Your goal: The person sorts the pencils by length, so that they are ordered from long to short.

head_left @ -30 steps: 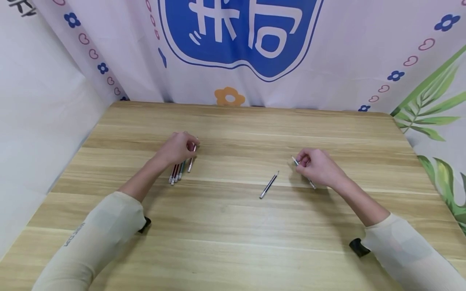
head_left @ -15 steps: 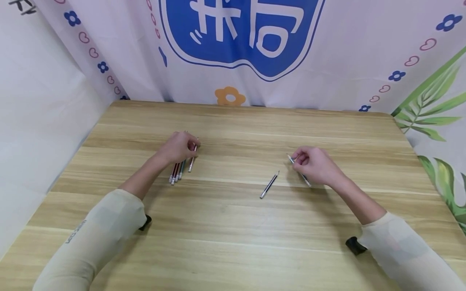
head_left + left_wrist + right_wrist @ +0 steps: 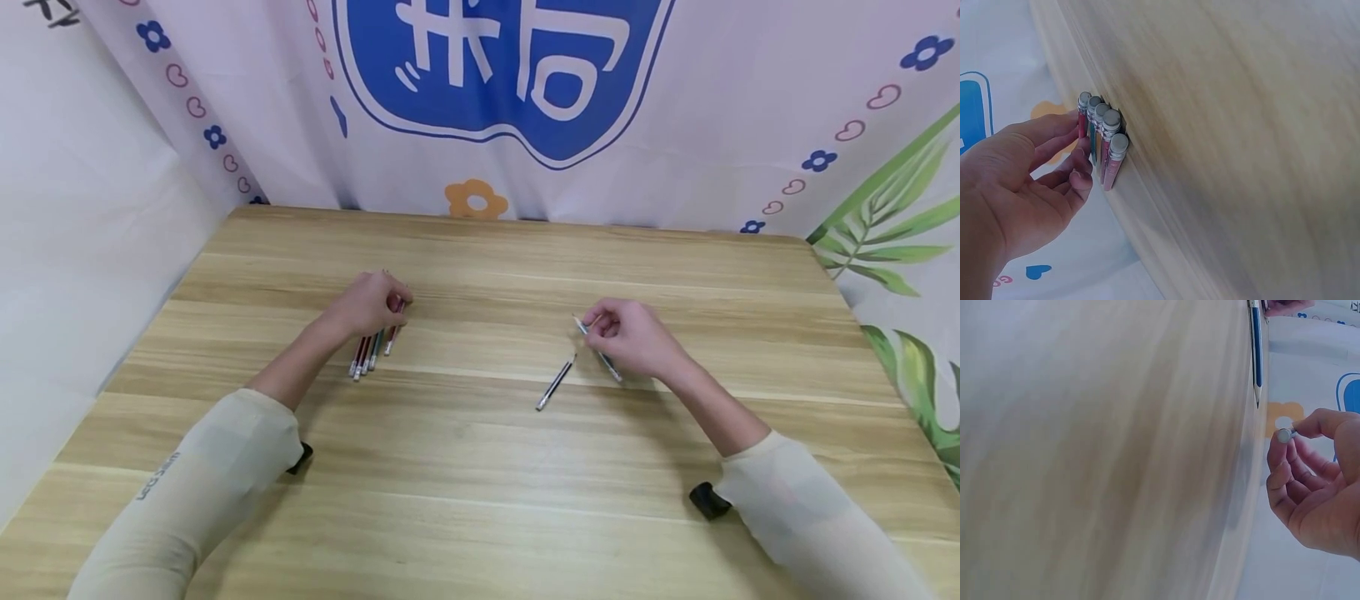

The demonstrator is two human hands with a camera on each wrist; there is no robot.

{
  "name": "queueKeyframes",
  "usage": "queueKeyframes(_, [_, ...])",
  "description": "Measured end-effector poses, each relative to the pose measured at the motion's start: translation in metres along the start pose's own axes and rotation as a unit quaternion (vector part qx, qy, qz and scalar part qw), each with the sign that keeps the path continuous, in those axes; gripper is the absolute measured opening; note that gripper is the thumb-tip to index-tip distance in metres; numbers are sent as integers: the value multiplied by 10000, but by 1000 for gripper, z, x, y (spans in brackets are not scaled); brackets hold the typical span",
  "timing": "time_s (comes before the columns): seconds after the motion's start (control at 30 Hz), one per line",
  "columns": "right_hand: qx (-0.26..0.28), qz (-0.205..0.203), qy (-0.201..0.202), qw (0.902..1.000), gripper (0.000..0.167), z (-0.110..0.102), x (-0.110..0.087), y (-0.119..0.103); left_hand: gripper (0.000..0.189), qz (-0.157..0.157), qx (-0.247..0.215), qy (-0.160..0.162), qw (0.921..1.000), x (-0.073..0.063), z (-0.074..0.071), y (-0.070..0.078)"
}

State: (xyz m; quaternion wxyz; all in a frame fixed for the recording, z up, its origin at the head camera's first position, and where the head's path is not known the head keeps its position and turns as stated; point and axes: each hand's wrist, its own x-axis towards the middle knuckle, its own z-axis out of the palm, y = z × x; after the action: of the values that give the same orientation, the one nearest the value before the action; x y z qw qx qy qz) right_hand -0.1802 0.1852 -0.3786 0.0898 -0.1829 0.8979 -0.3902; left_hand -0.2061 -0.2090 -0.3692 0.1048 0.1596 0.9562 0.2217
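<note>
In the head view my left hand [image 3: 367, 305] pinches a red pencil [image 3: 393, 337] at the right side of a row of several pencils [image 3: 362, 357]. The left wrist view shows these pencils' eraser ends [image 3: 1110, 122] side by side, with thumb and fingertips at the nearest red one. On the right, a pencil with a light sharpened tip [image 3: 608, 365] is pinched between thumb and index finger of my right hand [image 3: 633, 337]; the right wrist view shows its eraser end [image 3: 1284, 435]. A dark blue and white pencil [image 3: 555, 385] lies on the table just left of that hand.
The wooden table [image 3: 465, 500] reaches back to a white cloth [image 3: 712, 125] with a blue emblem. A white wall [image 3: 90, 233] borders it on the left. Black wrist devices [image 3: 708, 501] show under both sleeves.
My right hand has moved left with its pencil, closer to the dark blue one lying on the table. The left hand stays in place, its red pencil shifting slightly toward the row.
</note>
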Motion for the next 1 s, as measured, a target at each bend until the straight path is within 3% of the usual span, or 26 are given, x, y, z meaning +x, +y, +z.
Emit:
queueKeyframes(0.3, [208,-162,11,9997,17,5,5,-4,36,-37,-49,4,10000,-2,-1,1])
queueKeyframes(0.6, [223,-322,-17,9992,11,10,10,-10,35,7,-1,-3,10000,-2,-1,-1])
queueKeyframes(0.8, [118,-440,58,9989,13,13,12,-14,19,186,167,20,9997,-4,-2,-3])
queueKeyframes(1.0, [189,-457,105,9987,17,17,16,-17,31,-7,99,-25,9999,-8,-3,-3])
